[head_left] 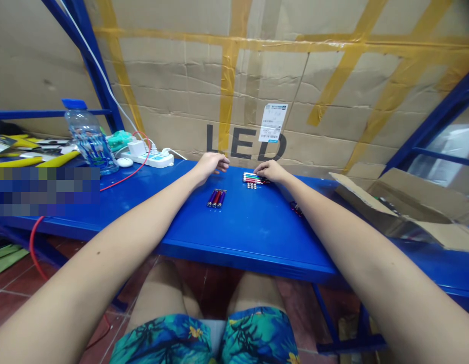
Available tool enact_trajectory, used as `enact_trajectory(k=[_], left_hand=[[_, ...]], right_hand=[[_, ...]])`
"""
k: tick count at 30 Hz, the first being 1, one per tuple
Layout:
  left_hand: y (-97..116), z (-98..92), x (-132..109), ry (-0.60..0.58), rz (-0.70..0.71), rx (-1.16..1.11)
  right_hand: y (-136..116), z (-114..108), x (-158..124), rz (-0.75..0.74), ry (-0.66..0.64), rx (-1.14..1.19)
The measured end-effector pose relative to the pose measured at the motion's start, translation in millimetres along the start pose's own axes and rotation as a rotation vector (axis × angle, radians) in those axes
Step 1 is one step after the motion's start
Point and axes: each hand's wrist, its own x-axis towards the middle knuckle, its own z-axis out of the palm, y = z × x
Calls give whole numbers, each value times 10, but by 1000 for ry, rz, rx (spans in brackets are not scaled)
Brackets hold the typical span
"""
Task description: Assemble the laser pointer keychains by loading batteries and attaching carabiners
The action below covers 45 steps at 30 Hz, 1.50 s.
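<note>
My left hand is above the far part of the blue table, its fingers loosely bent and apart, with nothing visible in them. Closer to me lie three slim metal tubes, two bluish-purple and one red, side by side and apart from that hand. My right hand is bent around the right end of a row of shiny coloured metal tubes on the table, its fingertips at their far edge. The palm hides part of the row. Several small silver round pieces sit just in front of it.
An open cardboard box stands at the right. Dark small items lie beside my right forearm. At the left are a water bottle, a white power strip and a red cable. A large cardboard panel rises behind the table.
</note>
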Motion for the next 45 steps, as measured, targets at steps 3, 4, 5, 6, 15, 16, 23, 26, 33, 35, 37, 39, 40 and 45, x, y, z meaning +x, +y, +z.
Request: enact_trajectory(k=[3, 4, 5, 6, 15, 16, 23, 26, 33, 35, 37, 39, 40, 45], left_hand=[[2, -1, -1, -1, -2, 3], [2, -2, -1, -1, -2, 5], [2, -3, -2, -1, -3, 7], [3, -3, -4, -1, -4, 9], [54, 45, -87, -6, -33, 92], [55, 52, -92, -7, -35, 100], [78, 34, -124, -36, 11, 197], [106, -46, -162, -239, 114, 329], [126, -188, -198, -601, 182, 546], [129, -180, -195, -636, 177, 582], [135, -164, -196, -642, 168, 625], [142, -149, -202, -640, 155, 661], [145, -144, -207, -643, 151, 672], [142, -126, -235, -612, 152, 634]], right_hand=[[14, 3, 5, -7, -1, 7], [15, 3, 3, -7, 0, 7], [13, 3, -1, -6, 1, 6], [8, 3, -7, -8, 2, 4], [-99, -5, -72, -5, 19, -14], [-106, -3, -78, -11, 20, -16], [-122, -76, -109, -40, 135, 12], [-220, -193, -183, -36, 273, 7], [-898, -76, -872, -344, -35, 1], [-1068, 92, -1052, -452, -147, -8], [-1166, 247, -1144, -526, -187, -39], [-1197, 354, -1158, -541, -166, -60], [-1194, 388, -1148, -551, -161, -68], [-1144, 449, -1091, -593, -161, -106]])
